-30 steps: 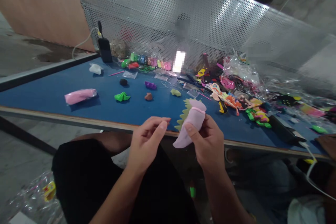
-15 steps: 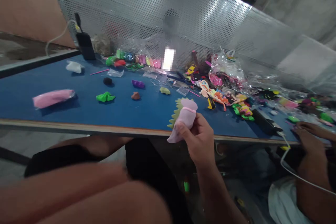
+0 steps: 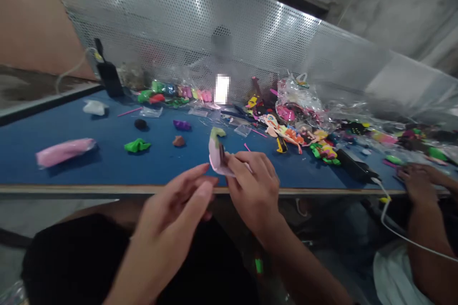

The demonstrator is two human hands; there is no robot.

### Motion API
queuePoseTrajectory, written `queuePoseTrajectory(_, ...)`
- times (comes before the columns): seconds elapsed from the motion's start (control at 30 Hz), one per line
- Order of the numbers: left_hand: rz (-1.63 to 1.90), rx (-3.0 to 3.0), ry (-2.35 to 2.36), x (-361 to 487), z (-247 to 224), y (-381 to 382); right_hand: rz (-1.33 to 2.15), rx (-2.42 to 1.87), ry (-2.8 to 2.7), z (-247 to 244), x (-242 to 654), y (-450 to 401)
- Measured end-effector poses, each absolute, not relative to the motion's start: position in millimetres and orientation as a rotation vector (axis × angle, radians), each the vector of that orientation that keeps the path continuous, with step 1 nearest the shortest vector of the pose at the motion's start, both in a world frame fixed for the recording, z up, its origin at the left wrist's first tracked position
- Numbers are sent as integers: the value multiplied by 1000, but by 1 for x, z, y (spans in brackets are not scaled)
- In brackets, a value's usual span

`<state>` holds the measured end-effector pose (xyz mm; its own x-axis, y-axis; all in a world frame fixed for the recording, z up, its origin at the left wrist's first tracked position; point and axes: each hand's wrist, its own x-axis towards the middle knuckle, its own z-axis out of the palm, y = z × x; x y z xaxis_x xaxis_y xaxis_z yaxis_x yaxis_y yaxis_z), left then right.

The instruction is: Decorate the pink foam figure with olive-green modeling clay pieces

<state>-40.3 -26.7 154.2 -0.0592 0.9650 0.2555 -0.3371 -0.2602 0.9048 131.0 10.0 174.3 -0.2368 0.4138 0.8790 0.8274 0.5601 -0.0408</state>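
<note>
My right hand (image 3: 254,186) is closed round a pale pink clay figure (image 3: 217,156) with a yellow-green edge, held above the table's front edge and turned so that its hollow or dark inner side shows. Just left of the figure is my left hand (image 3: 179,214), its fingers apart and slightly curled, with nothing visible in it. On the blue table (image 3: 103,167) beyond lie a green clay lump (image 3: 137,145), a brown one (image 3: 179,141), a purple one (image 3: 182,125) and a black one (image 3: 140,124).
A pink wrapped roll (image 3: 66,152) and a white lump (image 3: 95,107) lie at the left. Plastic bags (image 3: 298,100), clay scraps and a yellow cutter (image 3: 281,145) are behind and right. A black power bank (image 3: 356,166) with a cable lies near another person's hands (image 3: 417,181).
My left hand has come up from the lower left to beside the figure. My right hand has turned the figure and moved slightly left. The view has shifted a little.
</note>
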Motion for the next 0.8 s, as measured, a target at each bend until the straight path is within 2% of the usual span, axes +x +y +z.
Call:
queuePoseTrajectory(0.17,1497,830,872,-2,161,4,-597,-1050,-1773,161,113,11)
queuePoseTrajectory(0.4,1550,706,996,-13,141,11,-548,-1202,-1790,148,112,2)
queuePoseTrajectory(0.5,1505,847,1015,-24,138,14,-130,-1297,-1786,153,131,-6)
queuePoseTrajectory(0.67,1371,1075,902,-31,141,18,1067,-1042,-1542,159,157,1)
queuePoseTrajectory(0.73,1329,1149,881,-30,143,19,1286,-994,-1417,159,158,7)
queuePoseTrajectory(0.8,1266,1188,852,-29,142,21,1292,-1037,-1365,158,156,10)
